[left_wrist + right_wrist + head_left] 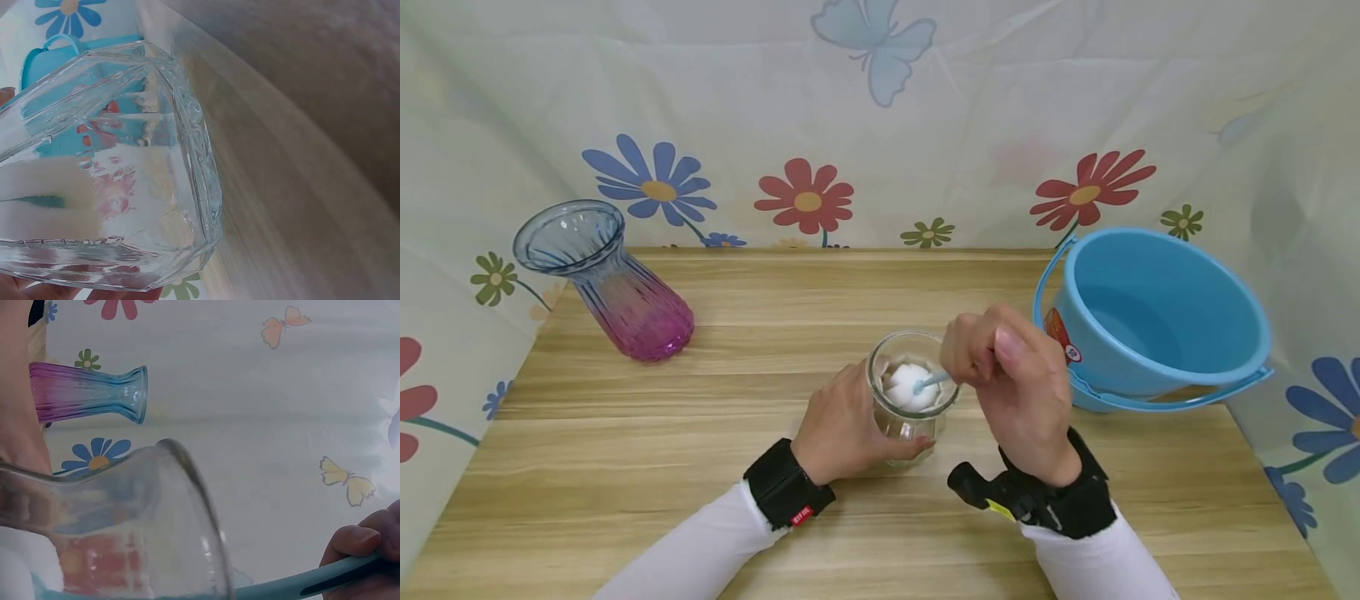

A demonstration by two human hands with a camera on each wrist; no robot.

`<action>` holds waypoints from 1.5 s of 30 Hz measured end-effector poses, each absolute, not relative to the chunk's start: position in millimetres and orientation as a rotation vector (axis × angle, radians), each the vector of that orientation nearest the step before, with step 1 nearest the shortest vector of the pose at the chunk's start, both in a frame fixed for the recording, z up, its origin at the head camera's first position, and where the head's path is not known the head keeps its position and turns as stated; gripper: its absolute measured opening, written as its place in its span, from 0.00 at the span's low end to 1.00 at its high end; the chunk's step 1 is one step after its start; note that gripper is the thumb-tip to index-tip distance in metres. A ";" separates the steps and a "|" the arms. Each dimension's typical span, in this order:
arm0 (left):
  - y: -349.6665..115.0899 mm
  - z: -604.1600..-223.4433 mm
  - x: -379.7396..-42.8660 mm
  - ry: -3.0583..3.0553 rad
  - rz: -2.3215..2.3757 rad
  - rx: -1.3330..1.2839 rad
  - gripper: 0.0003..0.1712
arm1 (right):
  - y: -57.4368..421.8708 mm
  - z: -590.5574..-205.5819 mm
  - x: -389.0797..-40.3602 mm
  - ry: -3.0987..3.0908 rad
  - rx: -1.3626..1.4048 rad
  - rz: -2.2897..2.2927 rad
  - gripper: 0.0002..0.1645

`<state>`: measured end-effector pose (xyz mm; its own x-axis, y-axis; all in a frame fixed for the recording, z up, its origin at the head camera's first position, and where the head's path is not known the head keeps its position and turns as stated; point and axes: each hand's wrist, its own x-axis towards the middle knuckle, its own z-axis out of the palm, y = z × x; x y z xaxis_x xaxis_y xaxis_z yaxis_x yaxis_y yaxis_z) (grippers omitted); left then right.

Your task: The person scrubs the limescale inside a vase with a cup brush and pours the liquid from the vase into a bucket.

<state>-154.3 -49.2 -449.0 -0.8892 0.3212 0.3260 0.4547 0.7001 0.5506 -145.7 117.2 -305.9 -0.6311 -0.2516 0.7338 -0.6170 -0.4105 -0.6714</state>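
My left hand (844, 425) grips a clear glass vase (901, 431) from its left side, thumb across the front. A sponge cup brush has its white sponge head (913, 388) down inside the mouth, as the head view shows. My right hand (1017, 375) holds the brush's light blue handle (934, 379) above the rim, fingers curled round it. In the right wrist view the blue handle (275, 586) crosses the glass rim (206, 506) to the fingers. Faceted glass (203, 181) fills much of the left wrist view, with fingertips (125, 294) under it.
A blue-to-pink ribbed glass vase (617, 292) stands at the left of the wooden table (722, 333). On the right is a blue bucket (1165, 317) with its handle hanging down in front. A flower-patterned curtain (970, 108) encloses the back and sides.
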 end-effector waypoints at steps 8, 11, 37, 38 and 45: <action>-49.9 -448.1 -155.2 -2.704 -0.954 -0.638 0.61 | 109.1 -317.7 -154.8 -1.789 1.141 2.006 0.19; -49.7 -448.5 -155.8 -2.705 -0.949 -0.637 0.60 | 108.5 -321.6 -156.6 -1.902 1.134 1.935 0.19; -49.3 -448.3 -157.7 -2.726 -0.966 -0.643 0.60 | 111.6 -323.8 -162.8 -2.244 0.996 1.797 0.21; -49.4 -448.2 -157.5 -2.729 -0.969 -0.641 0.60 | 111.9 -323.6 -163.1 -2.243 0.997 1.805 0.21; -50.5 -448.5 -156.1 -2.735 -0.970 -0.641 0.60 | 113.1 -322.0 -162.1 -2.261 0.983 1.865 0.21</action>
<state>-156.1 -50.5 -448.5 -0.8931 0.3393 0.2953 0.4495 0.6958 0.5602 -162.1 113.1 -322.0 -0.7965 -0.4347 0.4202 -0.4953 0.0706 -0.8658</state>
